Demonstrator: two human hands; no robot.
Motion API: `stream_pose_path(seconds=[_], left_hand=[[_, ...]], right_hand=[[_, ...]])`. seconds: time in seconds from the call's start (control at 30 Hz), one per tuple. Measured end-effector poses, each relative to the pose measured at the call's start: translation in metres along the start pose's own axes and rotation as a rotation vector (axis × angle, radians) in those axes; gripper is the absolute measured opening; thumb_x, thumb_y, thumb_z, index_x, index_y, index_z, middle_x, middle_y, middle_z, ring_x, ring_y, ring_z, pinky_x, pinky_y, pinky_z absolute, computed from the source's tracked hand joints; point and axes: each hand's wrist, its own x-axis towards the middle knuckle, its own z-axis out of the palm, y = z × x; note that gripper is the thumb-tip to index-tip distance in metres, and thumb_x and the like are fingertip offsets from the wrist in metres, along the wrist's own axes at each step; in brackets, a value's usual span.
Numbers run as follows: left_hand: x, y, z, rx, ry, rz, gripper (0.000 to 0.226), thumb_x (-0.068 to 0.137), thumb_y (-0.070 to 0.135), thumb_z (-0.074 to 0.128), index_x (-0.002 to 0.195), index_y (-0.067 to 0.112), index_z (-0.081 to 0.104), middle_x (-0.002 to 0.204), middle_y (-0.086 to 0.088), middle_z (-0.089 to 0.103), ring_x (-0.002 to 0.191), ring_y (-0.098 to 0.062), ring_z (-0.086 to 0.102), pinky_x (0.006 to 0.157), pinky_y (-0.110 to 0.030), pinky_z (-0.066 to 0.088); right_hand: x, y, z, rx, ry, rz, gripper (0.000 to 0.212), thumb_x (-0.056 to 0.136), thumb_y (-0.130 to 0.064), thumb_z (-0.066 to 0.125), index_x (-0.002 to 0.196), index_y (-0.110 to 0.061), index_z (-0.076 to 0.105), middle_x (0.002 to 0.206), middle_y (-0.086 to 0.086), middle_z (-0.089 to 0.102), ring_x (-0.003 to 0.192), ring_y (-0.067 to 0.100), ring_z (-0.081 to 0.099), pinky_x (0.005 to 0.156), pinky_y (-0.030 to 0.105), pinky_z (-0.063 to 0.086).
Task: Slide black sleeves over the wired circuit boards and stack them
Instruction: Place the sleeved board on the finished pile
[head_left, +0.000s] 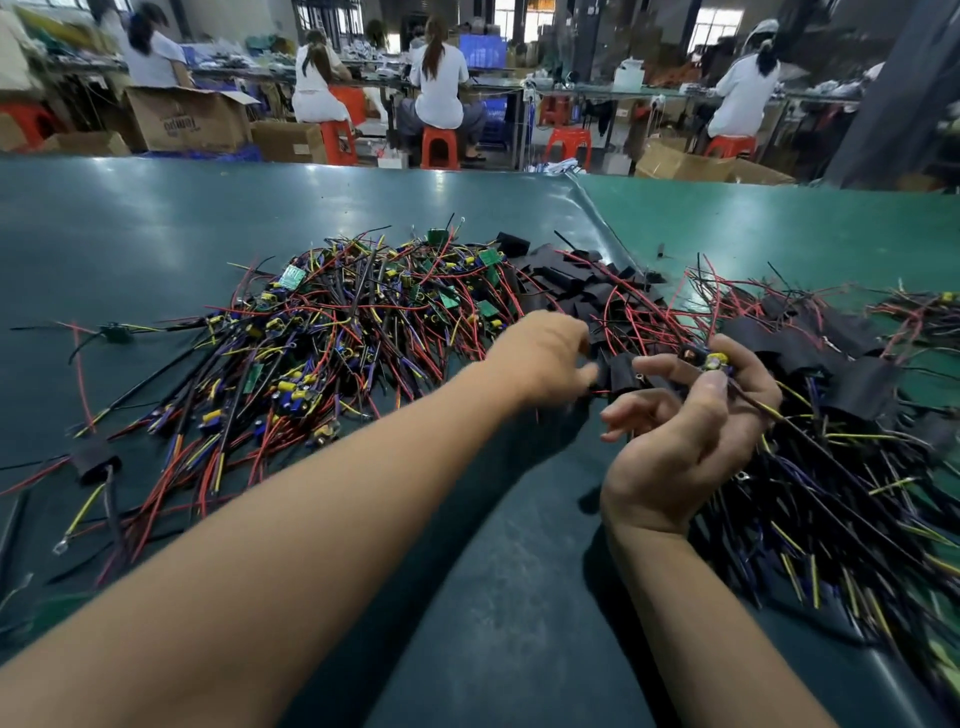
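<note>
Green tabletop (156, 234), right hand (691, 415) pinches one wired circuit board (714, 361), left hand (545, 358) curled at black sleeves (566, 280) near far edge, grip unclear, cardboard box (187, 119) print unreadable, four orange stools (439, 148).

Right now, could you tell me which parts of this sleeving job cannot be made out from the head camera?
- Left hand: fingertips blurred and turned away over the loose black sleeves; whether they grip one cannot be told.
- Wired circuit board in the right hand: mostly hidden by thumb and fingers.
- Sleeved stack: cut off by the right edge, blurred.
- Unsleeved board pile: count too tangled to tell.
</note>
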Motion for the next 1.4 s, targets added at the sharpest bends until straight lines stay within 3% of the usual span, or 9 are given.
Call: stream_pose_path(seconds=[0.17, 0.3, 0.47, 0.7, 0.83, 0.93, 1.0, 1.13, 1.4], left_hand=[[0.009, 0.014, 0.023, -0.051, -0.017, -0.124, 0.029, 0.089, 0.035, 0.065, 0.108, 0.013, 0.07, 0.099, -0.01, 0.069, 0.096, -0.029, 0.064, 0.083, -0.035, 0.054], [0.006, 0.008, 0.019, -0.011, -0.024, -0.154, 0.031, 0.085, 0.039, 0.068, 0.101, 0.012, 0.067, 0.092, -0.009, 0.056, 0.097, -0.03, 0.06, 0.084, -0.038, 0.054], [-0.019, -0.003, -0.006, 0.144, -0.035, -0.119, 0.019, 0.08, 0.019, 0.066, 0.093, 0.011, 0.056, 0.091, -0.009, 0.053, 0.094, -0.033, 0.059, 0.073, -0.04, 0.051], [-0.112, -0.04, -0.03, -0.271, 0.269, -0.158, 0.044, 0.077, 0.015, 0.068, 0.121, 0.017, 0.064, 0.102, -0.004, 0.073, 0.09, -0.021, 0.069, 0.086, -0.036, 0.057], [-0.159, -0.066, -0.027, -0.416, 0.419, -0.226, 0.042, 0.078, 0.006, 0.072, 0.118, 0.016, 0.065, 0.099, 0.0, 0.072, 0.09, -0.007, 0.067, 0.088, -0.026, 0.054], [-0.173, -0.068, -0.019, -0.454, 0.569, -0.226, 0.04, 0.076, 0.0, 0.073, 0.113, 0.014, 0.067, 0.098, 0.004, 0.072, 0.087, 0.004, 0.065, 0.081, -0.014, 0.05], [-0.171, -0.066, -0.016, -0.452, 0.641, -0.183, 0.042, 0.076, -0.002, 0.073, 0.115, 0.011, 0.065, 0.099, 0.006, 0.071, 0.091, 0.002, 0.065, 0.084, -0.015, 0.05], [-0.163, -0.064, -0.014, -0.401, 0.614, -0.133, 0.048, 0.075, 0.0, 0.074, 0.12, 0.011, 0.061, 0.1, 0.01, 0.068, 0.088, -0.015, 0.068, 0.084, -0.033, 0.053], [-0.163, -0.071, -0.012, -0.443, 0.541, -0.147, 0.052, 0.076, 0.004, 0.074, 0.123, 0.019, 0.058, 0.098, 0.012, 0.068, 0.058, -0.018, 0.059, 0.065, -0.024, 0.051]], right_hand=[[0.004, 0.001, -0.001, 0.009, 0.032, 0.023, 0.023, 0.096, -0.017, 0.03, 0.114, -0.014, 0.044, 0.07, 0.002, 0.063, 0.034, 0.015, 0.046, 0.036, 0.019, 0.031], [0.005, 0.002, -0.002, -0.001, 0.017, 0.042, 0.021, 0.096, -0.019, 0.031, 0.112, -0.015, 0.043, 0.071, 0.003, 0.061, 0.034, 0.014, 0.044, 0.035, 0.019, 0.028], [0.004, 0.0, -0.005, -0.023, -0.016, 0.048, 0.018, 0.096, -0.02, 0.03, 0.106, -0.023, 0.045, 0.074, 0.011, 0.06, 0.035, 0.017, 0.045, 0.037, 0.021, 0.03], [0.001, -0.001, -0.004, 0.045, -0.204, 0.212, 0.009, 0.094, -0.026, 0.041, 0.098, -0.021, 0.047, 0.074, 0.008, 0.06, 0.044, 0.017, 0.054, 0.036, 0.02, 0.04], [-0.006, 0.003, 0.001, -0.034, -0.288, 0.2, 0.012, 0.098, -0.017, 0.059, 0.093, -0.02, 0.049, 0.068, 0.006, 0.061, 0.044, 0.014, 0.055, 0.035, 0.022, 0.043], [-0.009, 0.006, 0.001, -0.049, -0.325, 0.229, 0.013, 0.098, -0.006, 0.056, 0.097, -0.017, 0.049, 0.066, 0.003, 0.063, 0.044, 0.015, 0.058, 0.036, 0.023, 0.045], [-0.01, 0.007, 0.002, -0.062, -0.35, 0.249, 0.014, 0.097, -0.002, 0.054, 0.097, -0.016, 0.053, 0.066, 0.002, 0.065, 0.046, 0.015, 0.061, 0.037, 0.024, 0.047], [-0.011, 0.006, 0.001, -0.087, -0.397, 0.241, 0.013, 0.096, -0.002, 0.057, 0.09, -0.013, 0.058, 0.066, 0.003, 0.069, 0.051, 0.018, 0.066, 0.042, 0.027, 0.052], [-0.009, 0.003, -0.002, -0.049, -0.308, 0.199, 0.005, 0.089, -0.01, 0.059, 0.087, -0.015, 0.059, 0.064, 0.003, 0.068, 0.049, 0.016, 0.062, 0.042, 0.025, 0.05]])
